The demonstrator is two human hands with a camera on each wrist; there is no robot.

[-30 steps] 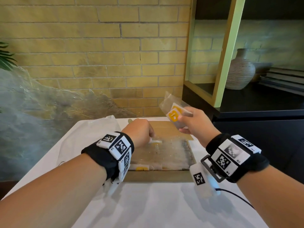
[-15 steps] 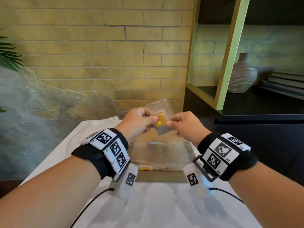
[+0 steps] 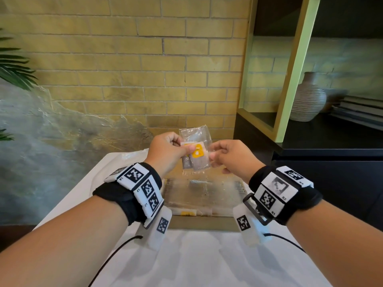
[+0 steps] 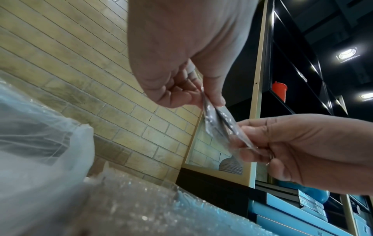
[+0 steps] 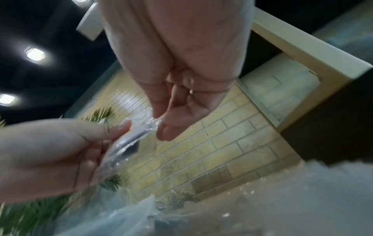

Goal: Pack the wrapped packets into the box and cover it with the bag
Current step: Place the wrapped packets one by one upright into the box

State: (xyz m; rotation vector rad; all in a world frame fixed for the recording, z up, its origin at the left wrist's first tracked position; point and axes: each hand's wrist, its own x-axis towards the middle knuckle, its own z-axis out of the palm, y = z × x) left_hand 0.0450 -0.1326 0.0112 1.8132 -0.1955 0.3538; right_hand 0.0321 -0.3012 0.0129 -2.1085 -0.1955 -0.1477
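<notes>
White table [image 3: 203, 259] up front, open box [image 3: 199, 221] at its far end with packets inside. Above the box, left hand [image 3: 165, 154] and right hand [image 3: 232, 157] each pinch a side edge of a clear packet [image 3: 196, 156]. Bag [image 3: 128, 160] lies left; brick wall [image 3: 124, 69] behind.

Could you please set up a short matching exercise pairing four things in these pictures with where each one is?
Things:
1. clear wrapped packet with yellow label
2. shallow cardboard box
3. ribbed grey vase
4. translucent white plastic bag

Places:
A. on the dark shelf
B. pinched between left hand and right hand
C. on the table, left of the box
D. on the table, under the hands

Pairs: 1-B, 2-D, 3-A, 4-C
</notes>
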